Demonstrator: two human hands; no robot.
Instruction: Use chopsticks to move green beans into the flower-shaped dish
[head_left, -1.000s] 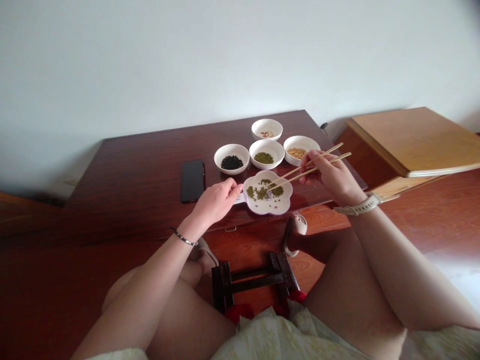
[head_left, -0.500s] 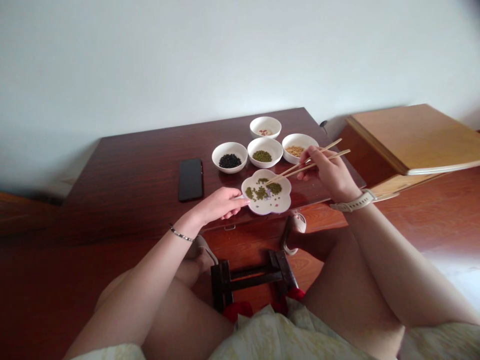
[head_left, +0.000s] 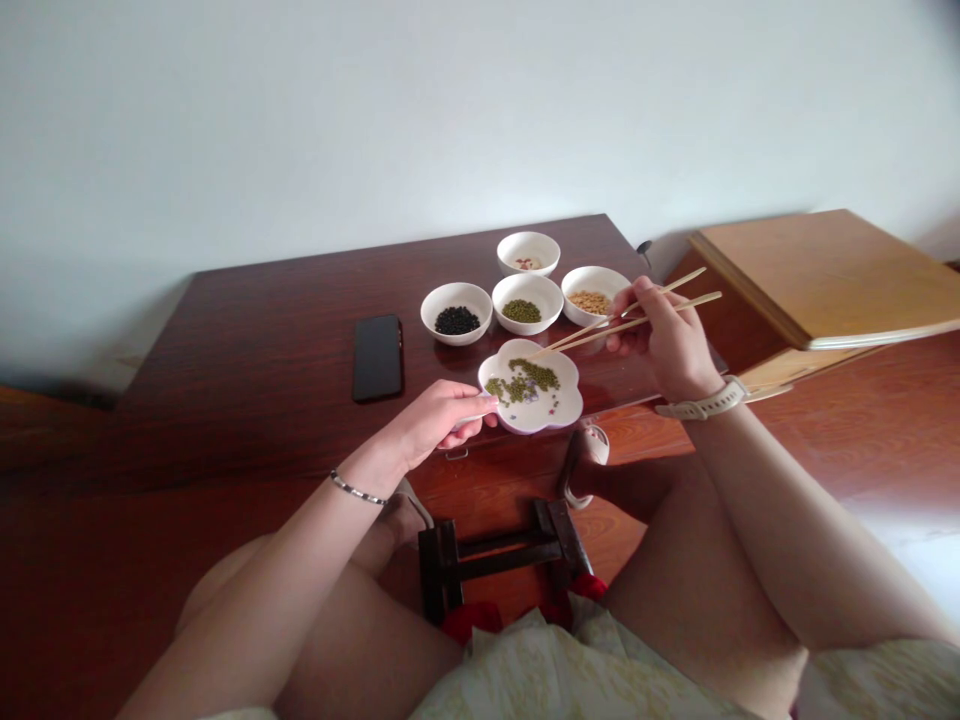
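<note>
My left hand (head_left: 448, 415) is closed on the handle of a white flower-shaped plate (head_left: 551, 412) at the table's front edge. Green mung beans (head_left: 521, 382) lie scattered over the plate's far and left parts. In my right hand (head_left: 664, 335) is a pair of wooden chopsticks (head_left: 600, 329), their tips over the far side of the plate; whether they touch a bean is too small to tell. Behind the plate stand a bowl of mung beans (head_left: 523, 311), a bowl of black beans (head_left: 457, 320), a bowl of yellowish beans (head_left: 589, 302), partly behind my right hand, and a bowl with a few reddish-white pieces (head_left: 528, 262).
A black phone (head_left: 377, 358) lies on the dark wooden table (head_left: 285, 310), left of the bowls. To the right stands a lighter wooden cabinet (head_left: 840, 270). The wall (head_left: 420, 120) rises behind the table. Beneath my legs is a dark stool (head_left: 502, 555).
The chopsticks have drawn back up and right with my right hand, away from the beans. The mung beans have shifted into a looser band, and the plate looks slightly tilted.
</note>
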